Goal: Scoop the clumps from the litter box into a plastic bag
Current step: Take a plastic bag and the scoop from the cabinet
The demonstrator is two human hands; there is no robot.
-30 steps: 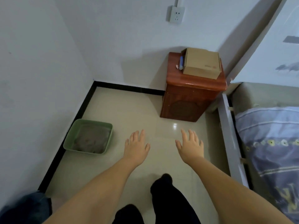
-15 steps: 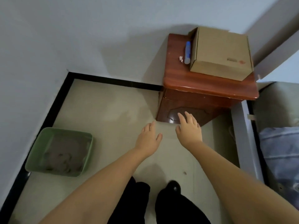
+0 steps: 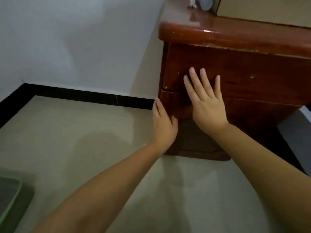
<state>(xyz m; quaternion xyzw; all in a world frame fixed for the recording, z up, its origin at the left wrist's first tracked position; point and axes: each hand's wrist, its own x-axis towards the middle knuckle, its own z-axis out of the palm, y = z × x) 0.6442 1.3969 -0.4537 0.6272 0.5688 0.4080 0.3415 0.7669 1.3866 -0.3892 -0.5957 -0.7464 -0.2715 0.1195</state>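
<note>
Litter box: only its green corner shows at the bottom-left edge of the floor, well apart from our hands. Head view: both hands empty, fingers spread. Right hand lies flat over the front of the wooden cabinet; left hand sits at its left front corner. No scoop, no bag in sight. We judge scooping not started; likely fetching tools first.

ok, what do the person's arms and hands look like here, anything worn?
Nothing worn that shows: the left hand and right hand are bare, with no gloves, rings or watch visible. Both forearms are bare to the frame edge, no sleeves in view. Nails are short and unpainted.
</note>
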